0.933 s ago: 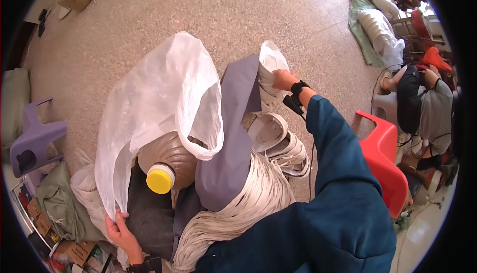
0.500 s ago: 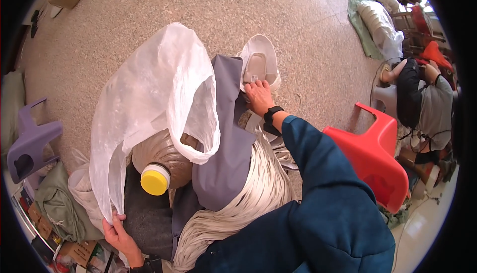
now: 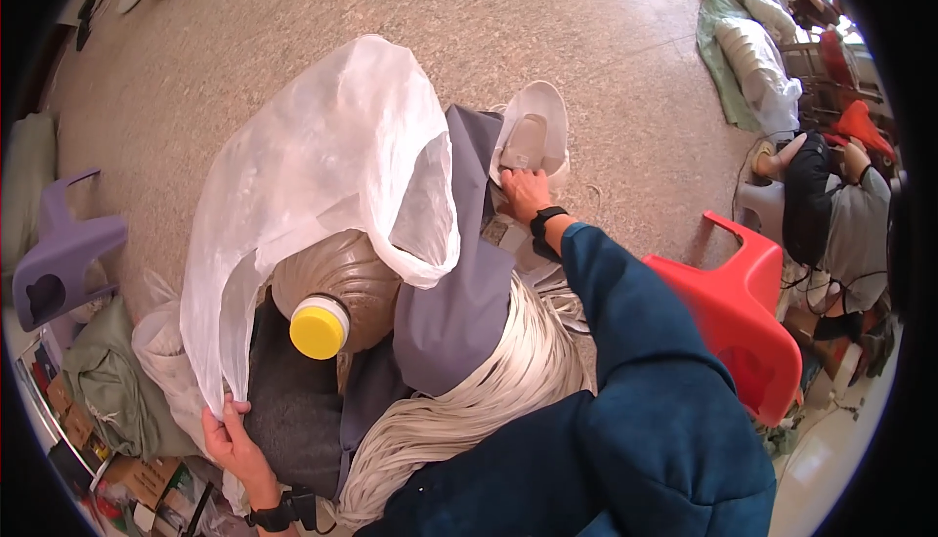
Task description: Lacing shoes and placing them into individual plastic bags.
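Observation:
A thin white plastic bag [image 3: 313, 136] billows upright in front of me, its mouth gaping to the right. At lower left, my left hand [image 3: 234, 444] is closed, pinching the bag's lower edge between thumb and fingers. Under the bag stands a large clear ribbed jug with brown contents [image 3: 366, 288] and a yellow cap [image 3: 318, 330]. My right hand [image 3: 526, 192] reaches forward, its fingers curled over the near end of a pale slipper-shaped thing [image 3: 535, 117] with a flat beige piece inside. The fingertips are partly hidden.
Grey cloth [image 3: 454, 327] and a thick bundle of cream strips [image 3: 479, 390] lie across my lap. A red stool [image 3: 733, 293] stands to the right, a purple stool [image 3: 73, 244] to the left. Another person [image 3: 831, 214] sits at far right. Sacks [image 3: 122, 390] and boxes crowd the lower left.
The view has shifted slightly, so the bag, jug and slipper-shaped thing sit farther right. My left hand keeps its pinch on the bag, and my right hand stays at the slipper-shaped thing.

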{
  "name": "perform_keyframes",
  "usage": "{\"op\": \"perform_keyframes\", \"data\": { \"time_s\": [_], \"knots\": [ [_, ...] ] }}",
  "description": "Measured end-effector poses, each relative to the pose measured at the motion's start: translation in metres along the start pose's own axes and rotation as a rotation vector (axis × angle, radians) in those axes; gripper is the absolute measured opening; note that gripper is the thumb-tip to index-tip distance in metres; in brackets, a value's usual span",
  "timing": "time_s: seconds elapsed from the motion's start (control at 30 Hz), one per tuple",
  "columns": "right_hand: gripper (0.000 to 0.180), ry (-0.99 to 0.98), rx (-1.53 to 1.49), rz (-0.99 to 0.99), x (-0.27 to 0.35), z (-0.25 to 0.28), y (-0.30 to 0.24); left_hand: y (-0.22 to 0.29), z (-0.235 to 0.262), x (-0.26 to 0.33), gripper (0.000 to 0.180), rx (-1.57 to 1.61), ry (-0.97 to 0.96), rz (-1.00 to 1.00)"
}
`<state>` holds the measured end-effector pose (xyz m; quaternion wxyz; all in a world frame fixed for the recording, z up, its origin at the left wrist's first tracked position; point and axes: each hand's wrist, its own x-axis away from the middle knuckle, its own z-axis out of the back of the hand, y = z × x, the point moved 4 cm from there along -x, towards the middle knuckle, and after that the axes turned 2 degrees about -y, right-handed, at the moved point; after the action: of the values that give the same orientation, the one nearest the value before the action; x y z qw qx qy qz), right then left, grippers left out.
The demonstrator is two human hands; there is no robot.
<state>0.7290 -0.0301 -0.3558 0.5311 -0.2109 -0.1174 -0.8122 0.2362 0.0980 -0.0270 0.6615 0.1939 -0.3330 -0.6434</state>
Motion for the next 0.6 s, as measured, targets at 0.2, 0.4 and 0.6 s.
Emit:
{"op": "perform_keyframes", "data": {
  "time_s": [0.2,0.4,0.6],
  "knots": [
    [0.056,-0.186,-0.185,-0.129,-0.018,0.002,0.011,0.007,0.006,0.002,0.017,0.0,0.051,0.048],
    [0.047,0.071,-0.709,-0.2,0.038,0.025,0.087,0.036,-0.004,-0.022,0.021,0.266,-0.106,-0.035],
    [0.038,0.223,-1.366,-0.178,0.112,0.22,0.053,0.063,0.008,-0.075,0.039,0.577,-0.121,-0.14]
  ]
}}
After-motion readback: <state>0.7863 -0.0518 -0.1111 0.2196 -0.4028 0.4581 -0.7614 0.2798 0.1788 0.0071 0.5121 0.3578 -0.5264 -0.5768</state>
